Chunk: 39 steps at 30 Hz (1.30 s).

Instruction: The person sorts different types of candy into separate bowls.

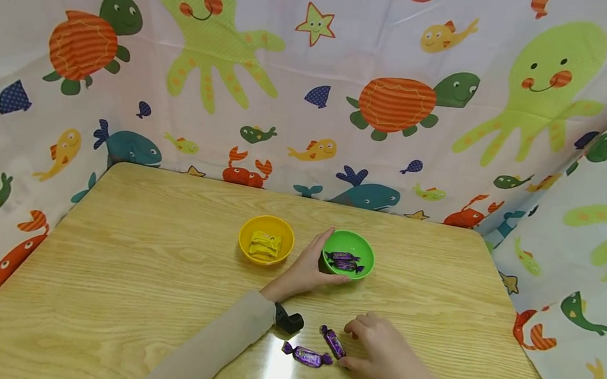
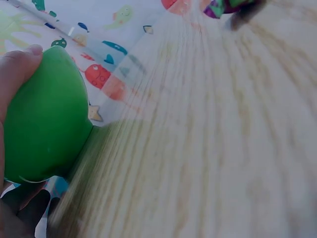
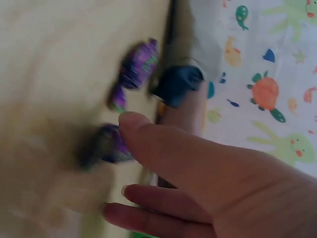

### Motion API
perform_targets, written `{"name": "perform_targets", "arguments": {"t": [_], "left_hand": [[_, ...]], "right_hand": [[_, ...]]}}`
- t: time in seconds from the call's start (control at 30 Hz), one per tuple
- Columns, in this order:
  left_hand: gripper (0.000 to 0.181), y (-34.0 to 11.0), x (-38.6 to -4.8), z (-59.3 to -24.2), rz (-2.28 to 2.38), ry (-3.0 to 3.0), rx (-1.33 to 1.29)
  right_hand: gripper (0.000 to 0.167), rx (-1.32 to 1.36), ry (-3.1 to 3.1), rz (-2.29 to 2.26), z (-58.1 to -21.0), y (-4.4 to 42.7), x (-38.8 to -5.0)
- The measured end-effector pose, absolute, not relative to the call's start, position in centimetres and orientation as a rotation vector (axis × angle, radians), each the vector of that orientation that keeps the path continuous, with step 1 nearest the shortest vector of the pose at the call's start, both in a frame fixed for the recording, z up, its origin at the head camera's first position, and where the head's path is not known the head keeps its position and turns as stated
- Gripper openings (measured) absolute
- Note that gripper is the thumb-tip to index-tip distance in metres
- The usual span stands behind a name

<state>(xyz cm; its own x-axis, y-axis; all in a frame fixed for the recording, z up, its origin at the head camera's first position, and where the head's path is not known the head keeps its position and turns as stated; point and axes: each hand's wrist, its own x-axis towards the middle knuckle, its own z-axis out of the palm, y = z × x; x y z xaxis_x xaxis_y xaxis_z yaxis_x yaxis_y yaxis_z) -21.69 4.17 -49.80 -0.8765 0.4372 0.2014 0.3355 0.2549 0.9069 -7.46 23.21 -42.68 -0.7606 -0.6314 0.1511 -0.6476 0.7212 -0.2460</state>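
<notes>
My left hand point(image 1: 305, 271) holds the side of a green bowl point(image 1: 352, 241), its thumb along the near edge and fingers around the left side. Inside lie purple wrapped candies point(image 1: 344, 265). In the left wrist view the green bowl point(image 2: 44, 119) fills the left side. My right hand point(image 1: 384, 353) is low over the table beside a purple wrapped candy point(image 1: 333, 342), with thumb and fingers apart. The thumb tip is at that candy's lower end; whether it touches I cannot tell. A second purple candy point(image 1: 307, 356) lies just to the left.
A yellow bowl point(image 1: 244, 238) with yellow wrapped packets point(image 1: 265, 246) stands left of the green one. The wooden table point(image 1: 143, 260) meets a curtain point(image 1: 289, 99) printed with sea animals at the back and sides. A black strap device point(image 1: 288, 320) is on my left wrist.
</notes>
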Motion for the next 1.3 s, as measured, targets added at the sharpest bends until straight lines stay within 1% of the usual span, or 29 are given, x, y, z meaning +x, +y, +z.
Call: {"name": "perform_targets", "arguments": {"t": [0.07,0.27,0.4,0.63,0.93,1.1,1.3], "left_hand": [[0.110,4.2,-21.7,-49.7,1.707,2.417,0.743],[0.111,4.2,-21.7,-49.5,1.708,2.408,0.736],[0.111,4.2,-21.7,-49.4,1.705,2.409,0.739],[0.111,4.2,-21.8,-49.3,1.709,2.400,0.738],[0.111,4.2,-21.6,-49.3,1.713,2.389,0.723],[0.111,4.2,-21.6,-49.3,1.714,2.389,0.731],[0.110,4.2,-21.5,-49.2,1.724,2.376,0.731]], "right_hand": [[0.037,1.041,-2.859,0.426,-43.3,23.1,-7.2],[0.022,0.936,-2.911,0.515,-44.1,22.9,-6.9],[0.018,0.881,-2.957,0.576,-44.1,22.9,-7.0],[0.018,0.885,-2.975,0.646,-44.1,23.1,-7.3],[0.020,1.006,-2.834,0.718,-43.9,23.5,-7.9],[0.020,1.051,-2.861,0.756,-42.9,23.7,-8.5],[0.025,1.162,-2.852,0.827,-40.9,24.4,-10.0]]}}
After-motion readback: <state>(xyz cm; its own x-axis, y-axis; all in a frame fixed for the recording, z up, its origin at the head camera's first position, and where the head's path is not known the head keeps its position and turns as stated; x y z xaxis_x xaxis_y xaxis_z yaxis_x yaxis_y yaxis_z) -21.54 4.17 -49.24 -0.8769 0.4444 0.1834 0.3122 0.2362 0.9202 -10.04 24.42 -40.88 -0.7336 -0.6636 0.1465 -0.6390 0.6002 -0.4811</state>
